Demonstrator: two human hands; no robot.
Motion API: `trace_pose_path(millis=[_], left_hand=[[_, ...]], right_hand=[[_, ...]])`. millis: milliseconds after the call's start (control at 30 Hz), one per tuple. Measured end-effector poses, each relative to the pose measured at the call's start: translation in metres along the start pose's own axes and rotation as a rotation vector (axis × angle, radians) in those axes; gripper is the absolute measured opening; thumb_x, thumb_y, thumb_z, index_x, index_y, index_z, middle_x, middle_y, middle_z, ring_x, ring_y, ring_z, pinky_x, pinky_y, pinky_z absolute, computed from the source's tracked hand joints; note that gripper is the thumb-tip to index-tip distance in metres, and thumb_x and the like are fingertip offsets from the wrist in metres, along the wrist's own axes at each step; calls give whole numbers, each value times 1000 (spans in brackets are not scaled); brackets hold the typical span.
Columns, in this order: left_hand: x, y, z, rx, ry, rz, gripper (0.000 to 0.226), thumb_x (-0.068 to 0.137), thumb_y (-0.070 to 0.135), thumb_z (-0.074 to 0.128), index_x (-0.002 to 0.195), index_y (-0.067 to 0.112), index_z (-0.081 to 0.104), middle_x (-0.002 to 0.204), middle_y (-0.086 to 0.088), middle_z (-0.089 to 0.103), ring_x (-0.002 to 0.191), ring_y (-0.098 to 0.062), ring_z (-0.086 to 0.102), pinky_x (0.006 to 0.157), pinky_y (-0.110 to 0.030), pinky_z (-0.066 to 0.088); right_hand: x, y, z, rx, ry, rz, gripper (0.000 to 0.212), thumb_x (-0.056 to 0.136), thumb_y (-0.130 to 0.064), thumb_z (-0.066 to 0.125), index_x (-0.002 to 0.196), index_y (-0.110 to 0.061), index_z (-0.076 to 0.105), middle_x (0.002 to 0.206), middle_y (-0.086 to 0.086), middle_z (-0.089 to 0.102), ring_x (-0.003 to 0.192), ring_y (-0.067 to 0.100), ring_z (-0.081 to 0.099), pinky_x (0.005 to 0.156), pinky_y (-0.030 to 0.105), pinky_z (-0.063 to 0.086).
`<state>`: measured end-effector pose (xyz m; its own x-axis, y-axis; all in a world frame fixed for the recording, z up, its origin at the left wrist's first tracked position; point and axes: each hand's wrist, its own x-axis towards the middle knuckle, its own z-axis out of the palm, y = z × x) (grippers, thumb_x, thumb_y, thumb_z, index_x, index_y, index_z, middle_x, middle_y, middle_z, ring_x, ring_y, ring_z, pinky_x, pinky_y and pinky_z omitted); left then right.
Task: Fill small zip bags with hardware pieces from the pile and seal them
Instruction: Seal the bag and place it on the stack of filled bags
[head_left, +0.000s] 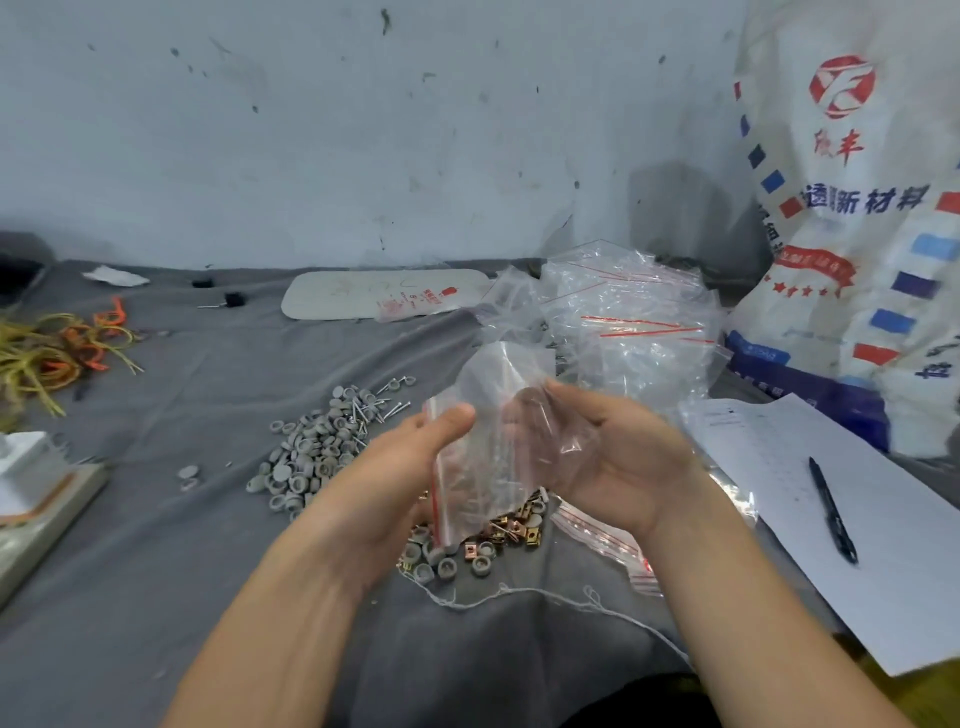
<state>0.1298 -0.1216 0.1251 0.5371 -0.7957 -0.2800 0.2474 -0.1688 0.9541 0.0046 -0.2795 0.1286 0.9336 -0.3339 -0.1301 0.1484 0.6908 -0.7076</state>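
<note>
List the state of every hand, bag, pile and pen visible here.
left hand: thumb pinches the zip bag's red-striped edge.
right hand: palm up, fingers curled round the zip bag.
zip bag: lifted above the piles; sealed or not, cannot tell.
grey caps: loose pile on the cloth.
brass clips: loose pile under the held bag.
spare bags: heaped behind the hands.
pen: lying on the paper sheet.

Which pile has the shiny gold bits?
The small near pile with gold square metal clips, below the clear zip bag; the bigger pile of grey round caps and nails has none.
</note>
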Motion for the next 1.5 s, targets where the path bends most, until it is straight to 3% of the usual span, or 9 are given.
trace_pose_path(millis=[200,467,633,700,900,1033,1200,1367,1500], left_hand=[[-7,11,-24,-420,92,-2,23,64,4,70,85,-3,76,76,-10,73,57,-13,69,51,-24,58],[-21,18,-49,-300,116,150,27,82,-2,62,105,8,73,96,-8,79,73,-10,75,57,-19,58],[-23,12,-58,-52,484,311,15,90,-4,66,93,7,76,78,-8,78,66,-12,71,53,-19,55],[-22,10,-62,18,613,365,13,83,-4,75,85,9,77,71,-10,76,62,-16,68,52,-22,56],[-18,1,-59,293,664,318,17,65,31,94,68,36,78,62,1,73,58,-14,71,69,-36,60],[-24,-1,-48,549,666,287,21,62,44,91,64,51,71,52,11,68,46,3,61,49,-21,42],[-29,-8,-41,667,613,266,19,61,36,87,60,24,71,52,12,67,48,2,61,44,-16,41],[-38,-19,-40,276,327,204,19,75,-7,80,75,11,74,67,-10,74,58,-18,64,52,-21,51],[-38,-28,-46,128,300,186,28,75,-21,70,89,3,73,65,-13,69,56,-18,59,51,-19,50]], right_hand=[[18,7,12,-30,32,-4,25,89,-19,62,74,-5,77,79,9,74,69,20,72,66,34,62],[36,24,25,-51,257,-6,37,100,-17,60,68,-9,77,76,5,72,70,19,67,72,34,59],[39,43,34,-1470,931,-593,6,90,-21,72,87,-26,72,77,-14,65,78,14,59,73,29,41],[37,48,41,-1394,762,-704,9,87,-19,74,82,-26,72,74,-14,69,74,11,65,71,29,49],[38,83,64,-889,87,-346,23,87,-33,70,77,-12,74,67,9,74,51,16,63,49,21,45],[41,90,62,-1042,164,-334,43,82,-54,63,77,-13,73,67,10,74,55,25,67,60,42,56],[34,86,59,-1016,133,-248,28,93,-17,58,75,1,70,70,22,72,52,26,64,51,31,47],[28,87,55,-1007,188,-242,30,93,-4,55,66,-3,66,68,25,69,55,26,66,49,26,47],[25,94,47,-1150,278,-272,25,92,-23,65,70,-12,71,66,6,74,55,20,68,52,29,48]])
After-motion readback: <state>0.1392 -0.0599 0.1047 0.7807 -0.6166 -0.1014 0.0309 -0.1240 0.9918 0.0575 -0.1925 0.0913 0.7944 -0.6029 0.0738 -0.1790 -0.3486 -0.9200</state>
